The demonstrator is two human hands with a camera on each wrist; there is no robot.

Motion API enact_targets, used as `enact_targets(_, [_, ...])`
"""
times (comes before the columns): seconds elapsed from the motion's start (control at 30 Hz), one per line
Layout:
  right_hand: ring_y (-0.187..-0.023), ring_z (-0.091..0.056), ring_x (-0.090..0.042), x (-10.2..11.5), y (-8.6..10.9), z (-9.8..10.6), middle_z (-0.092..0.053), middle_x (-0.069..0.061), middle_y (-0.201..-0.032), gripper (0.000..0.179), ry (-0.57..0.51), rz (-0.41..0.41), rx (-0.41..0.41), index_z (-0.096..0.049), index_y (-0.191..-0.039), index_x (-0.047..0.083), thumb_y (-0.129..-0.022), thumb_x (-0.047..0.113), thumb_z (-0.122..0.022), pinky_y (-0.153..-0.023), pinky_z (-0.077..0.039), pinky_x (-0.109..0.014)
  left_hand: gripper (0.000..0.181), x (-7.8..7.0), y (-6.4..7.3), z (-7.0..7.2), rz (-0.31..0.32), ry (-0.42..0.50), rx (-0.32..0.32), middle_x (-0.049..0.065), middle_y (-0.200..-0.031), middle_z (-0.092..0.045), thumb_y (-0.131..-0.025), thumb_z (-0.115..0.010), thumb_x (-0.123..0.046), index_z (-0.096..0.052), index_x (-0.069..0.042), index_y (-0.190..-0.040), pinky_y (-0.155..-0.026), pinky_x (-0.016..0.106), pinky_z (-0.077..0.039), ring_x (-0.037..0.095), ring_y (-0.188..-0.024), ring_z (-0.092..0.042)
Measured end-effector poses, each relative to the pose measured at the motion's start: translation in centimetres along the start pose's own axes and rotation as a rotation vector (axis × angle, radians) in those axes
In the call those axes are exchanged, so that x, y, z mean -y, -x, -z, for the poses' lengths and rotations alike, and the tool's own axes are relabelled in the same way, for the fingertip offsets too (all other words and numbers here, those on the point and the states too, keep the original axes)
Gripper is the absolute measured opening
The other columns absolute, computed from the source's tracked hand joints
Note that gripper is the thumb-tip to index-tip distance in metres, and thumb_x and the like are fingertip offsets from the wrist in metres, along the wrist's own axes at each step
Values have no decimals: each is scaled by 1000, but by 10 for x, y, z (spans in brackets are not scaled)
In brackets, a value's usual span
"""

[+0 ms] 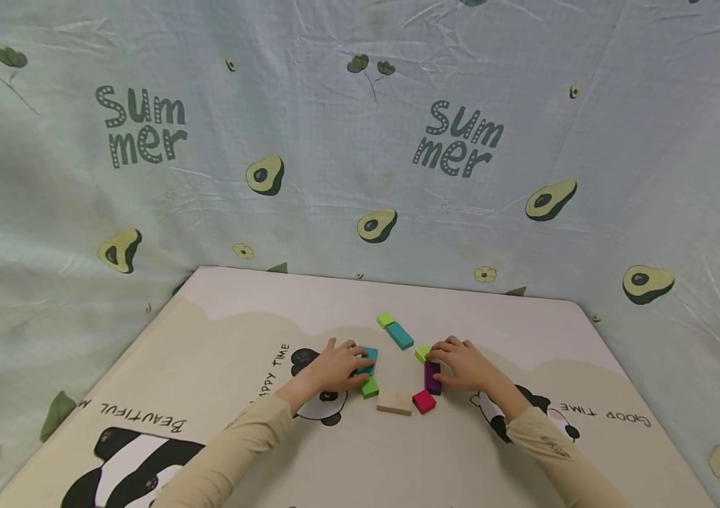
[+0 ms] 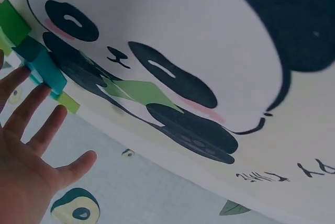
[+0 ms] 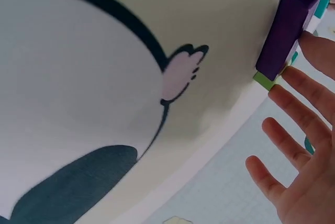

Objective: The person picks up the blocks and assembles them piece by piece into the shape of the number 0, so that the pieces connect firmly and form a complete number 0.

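Note:
Small coloured blocks form a loose ring on the panda-print table. My left hand reaches over a teal block at the ring's left side, its fingers extended against the block. A green cube lies at that block's near end, close to the thumb. On the right side, my right hand has its thumb at a purple block and its fingertips near a lime cube. Spread fingers show in the right wrist view, beside the purple block.
A teal block and a lime cube lie end to end at the back. At the front are a plain wooden block and a red cube. A printed curtain hangs behind the table.

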State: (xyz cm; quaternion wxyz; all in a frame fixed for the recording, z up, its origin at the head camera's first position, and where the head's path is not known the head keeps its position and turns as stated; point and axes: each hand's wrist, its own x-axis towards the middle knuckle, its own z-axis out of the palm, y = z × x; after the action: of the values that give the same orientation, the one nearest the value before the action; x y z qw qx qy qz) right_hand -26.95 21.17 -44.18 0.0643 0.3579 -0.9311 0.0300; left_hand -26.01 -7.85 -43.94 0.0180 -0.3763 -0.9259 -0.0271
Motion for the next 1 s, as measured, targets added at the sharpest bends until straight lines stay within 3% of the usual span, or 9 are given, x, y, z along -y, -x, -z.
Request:
enact_targets(0.27, [-102, -48, -26, 0, -1, 5, -59, -6, -110, 32, -16, -30, 45, -61, -107, 13, -79, 27, -66, -77, -42, -48, 23, 2, -14, 1, -8, 54, -111, 4, -111, -58, -90, -51, -27, -63, -19, -107, -93, 59, -33, 24, -109, -48])
enact_targets(0.4, [-102, -48, -26, -1, -2, 5, -58, -7, -111, 32, -30, -36, 45, -61, -106, 13, -78, 27, -66, -77, -42, -49, 21, 6, -24, -1, 43, 150, -216, 5, -108, -59, -90, -51, -23, -64, -14, -103, -96, 60, -28, 24, -109, -48])
enact_targets(0.5, [-102, -48, -26, -2, -2, 5, -58, -6, -110, 31, -32, -36, 37, -62, -106, 13, -78, 26, -67, -76, -42, -49, 20, 12, -33, -4, 91, 201, -300, 7, -108, -59, -89, -53, -19, -63, -10, -104, -95, 58, -31, 26, -108, -49])
enact_targets(0.6, [-102, -48, -26, -2, -3, 4, -58, -6, -111, 31, -43, -47, 47, -61, -106, 13, -78, 26, -66, -77, -42, -49, 24, 18, -41, -8, 133, 212, -333, 10, -111, -58, -88, -53, -15, -60, -6, -110, -92, 55, -35, 28, -107, -50])
enact_targets(0.77, [-104, -47, -26, -1, -3, 1, -58, -6, -112, 31, -67, -73, 62, -61, -107, 13, -79, 25, -66, -78, -41, -49, 32, 21, -54, -15, 182, 184, -295, 12, -119, -55, -91, -49, -16, -52, -5, -121, -92, 50, -38, 28, -113, -48])
enact_targets(1.0, [-102, -48, -27, 3, -3, 3, -58, -7, -112, 31, -72, -74, 62, -62, -106, 12, -79, 25, -66, -77, -42, -49, 42, 16, -69, -14, 227, 72, -115, 6, -135, -44, -94, -42, -28, -41, -11, -133, -99, 53, -31, 25, -127, -36])
